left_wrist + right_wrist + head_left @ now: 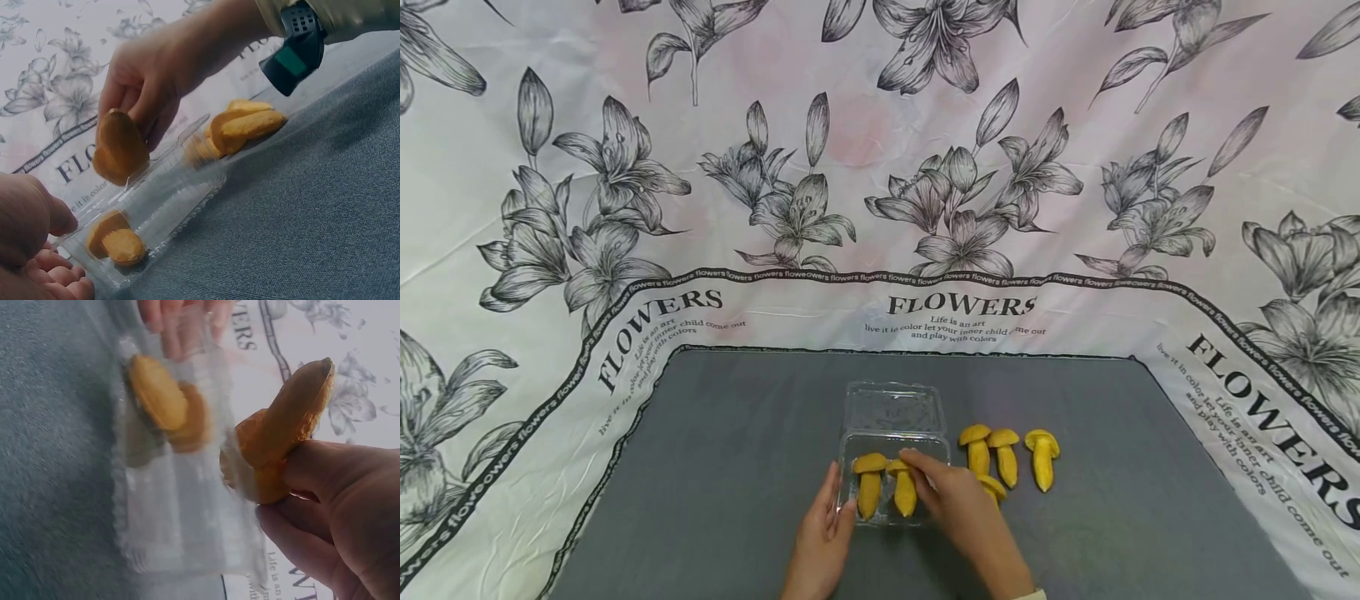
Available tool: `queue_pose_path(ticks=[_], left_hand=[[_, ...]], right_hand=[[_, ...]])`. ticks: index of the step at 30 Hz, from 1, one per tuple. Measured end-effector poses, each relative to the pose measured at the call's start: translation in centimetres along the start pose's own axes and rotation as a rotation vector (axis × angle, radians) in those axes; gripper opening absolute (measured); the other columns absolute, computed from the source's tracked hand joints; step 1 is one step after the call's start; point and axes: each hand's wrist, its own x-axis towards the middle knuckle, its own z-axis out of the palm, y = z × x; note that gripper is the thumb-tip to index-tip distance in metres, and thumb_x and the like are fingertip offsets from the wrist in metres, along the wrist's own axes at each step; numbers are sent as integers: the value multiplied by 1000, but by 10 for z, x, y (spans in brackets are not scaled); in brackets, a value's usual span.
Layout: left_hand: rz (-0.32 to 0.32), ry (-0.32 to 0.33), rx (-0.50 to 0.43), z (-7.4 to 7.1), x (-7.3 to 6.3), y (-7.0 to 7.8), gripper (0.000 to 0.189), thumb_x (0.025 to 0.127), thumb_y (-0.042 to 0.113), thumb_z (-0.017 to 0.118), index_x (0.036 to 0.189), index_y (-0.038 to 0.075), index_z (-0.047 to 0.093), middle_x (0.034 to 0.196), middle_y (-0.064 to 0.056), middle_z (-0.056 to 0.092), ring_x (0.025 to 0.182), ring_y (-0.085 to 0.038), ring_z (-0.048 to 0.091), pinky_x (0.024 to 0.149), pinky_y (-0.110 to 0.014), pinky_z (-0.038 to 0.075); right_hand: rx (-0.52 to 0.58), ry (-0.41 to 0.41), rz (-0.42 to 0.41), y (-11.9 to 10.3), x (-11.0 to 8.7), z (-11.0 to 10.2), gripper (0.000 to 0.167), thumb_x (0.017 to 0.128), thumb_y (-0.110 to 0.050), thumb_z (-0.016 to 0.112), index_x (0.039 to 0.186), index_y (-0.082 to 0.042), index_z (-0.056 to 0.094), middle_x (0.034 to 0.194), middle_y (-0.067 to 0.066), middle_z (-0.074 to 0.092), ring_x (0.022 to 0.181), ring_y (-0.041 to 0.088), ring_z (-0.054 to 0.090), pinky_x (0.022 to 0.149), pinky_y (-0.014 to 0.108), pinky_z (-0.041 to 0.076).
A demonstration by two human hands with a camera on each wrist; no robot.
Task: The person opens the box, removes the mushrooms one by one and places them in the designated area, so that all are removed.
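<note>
Head view: right hand (962, 508) hides part of the clear container's (887, 442) right side, some of the held mushroom's (905, 497) cap and most of a loose mushroom (994, 484). Right sleeve (1033, 595) cut by bottom edge. Left wrist view: left hand (28, 225) runs off left edge; mushroom cluster (253, 127) overlaps, count unclear. Right wrist view: container and inner mushroom (157, 392) blurred.

A hand could pass over the wide left part of the table (722, 467) or right of the rightmost mushroom (1042, 467), while the box (887, 435) is hemmed in by its lid (895, 408) on the far side, left hand (822, 533) at left, right hand (953, 493) at near right, and other mushrooms (1003, 437) beyond.
</note>
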Motion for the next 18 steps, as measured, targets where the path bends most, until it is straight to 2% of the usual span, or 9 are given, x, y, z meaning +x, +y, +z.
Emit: queue_pose_path(ticks=[3,7,11,18], left_hand=[[1,7,-1,0,0,0,68,109,12,61,165,-3,26,168,-29,29,154,-46,28,119,-52,36],[8,8,-10,1,0,-1,67,109,11,61,165,-4,26,168,-28,28,154,-45,28,119,-52,35],[14,4,-19,1,0,-2,68,109,11,60,165,-4,26,168,-29,27,155,-46,27,120,-51,34],[15,9,-15,2,-1,-1,67,109,11,61,165,-3,27,168,-29,28,154,-45,28,119,-51,35]], right_hand=[[35,33,-14,2,-2,-5,36,92,3,79,124,-12,76,92,0,79,57,-8,48,50,11,43],[14,96,-43,7,-4,-11,40,85,8,84,121,-10,78,97,4,81,62,-4,59,51,9,45],[7,156,-65,13,-7,-18,43,81,12,85,118,-9,78,94,5,81,60,-5,57,51,7,44],[-7,237,-67,26,-16,-28,46,78,16,85,117,-8,79,99,7,81,66,3,68,57,12,53]])
